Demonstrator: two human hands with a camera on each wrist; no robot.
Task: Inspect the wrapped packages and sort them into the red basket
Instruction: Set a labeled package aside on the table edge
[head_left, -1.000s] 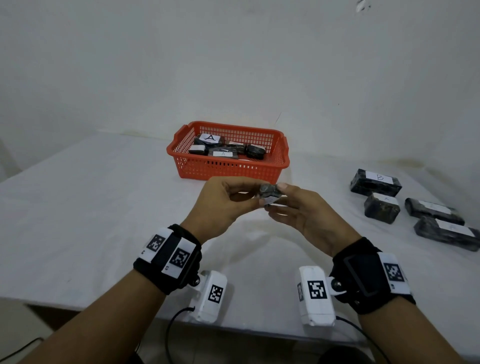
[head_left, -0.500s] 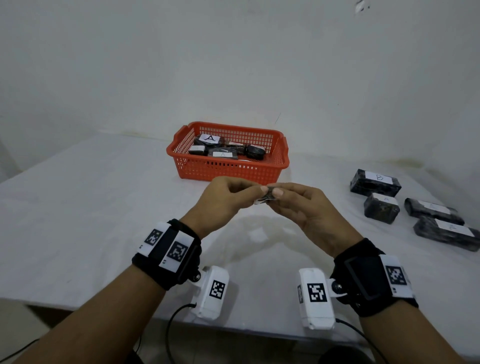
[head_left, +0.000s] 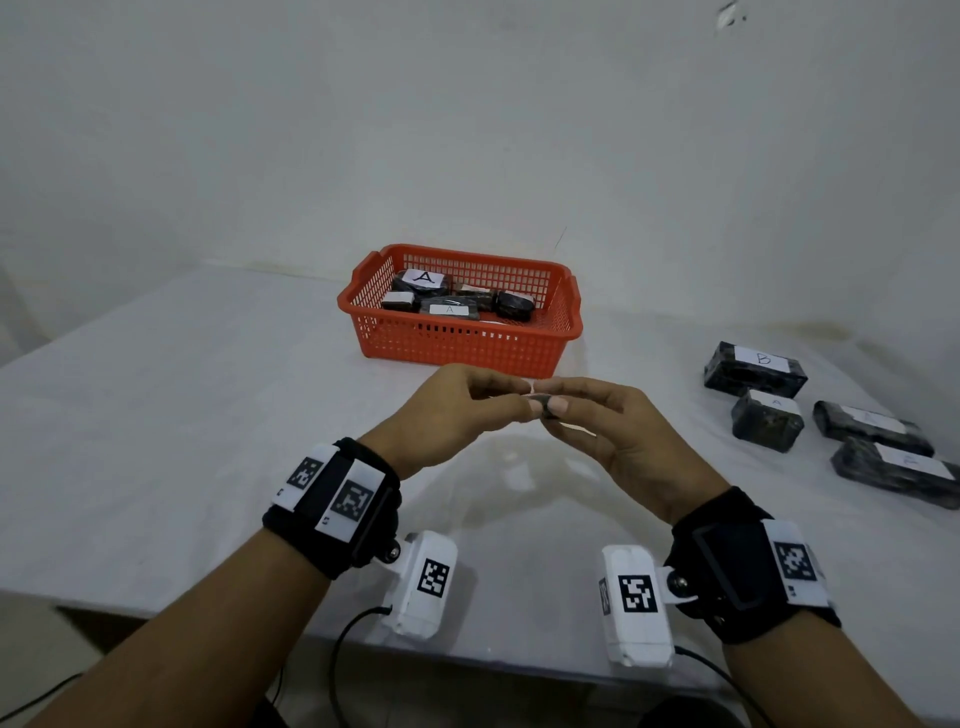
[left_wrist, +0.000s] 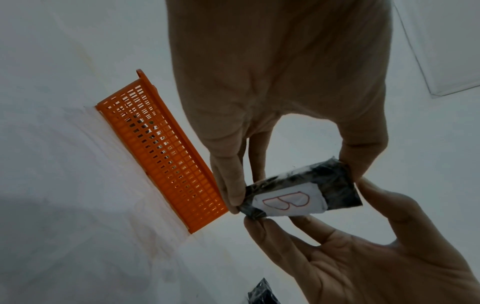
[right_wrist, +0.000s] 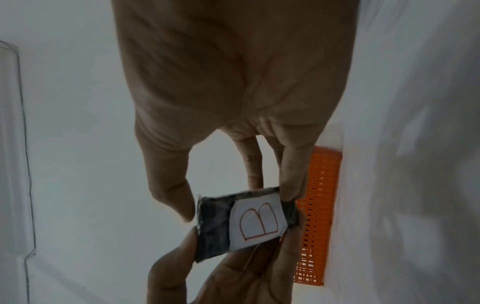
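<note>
A small black wrapped package (left_wrist: 303, 191) with a white label marked B in red is held above the table. My left hand (left_wrist: 296, 176) pinches one end and my right hand (right_wrist: 233, 193) pinches the other. In the head view the package (head_left: 544, 404) is almost hidden between the fingertips of the left hand (head_left: 524, 399) and right hand (head_left: 552, 397). The label faces down toward the wrist cameras. The red basket (head_left: 457, 343) stands just beyond the hands and holds several black packages, two of them labelled A.
Several black wrapped packages lie on the white table at the right, the far one (head_left: 756, 370) labelled B. The basket (left_wrist: 161, 152) is near the wall. The table's front edge (head_left: 311, 631) runs under my wrists.
Both hands have turned the package flatter between their fingertips, so less of it shows from the head. The hands have stayed in front of the basket.
</note>
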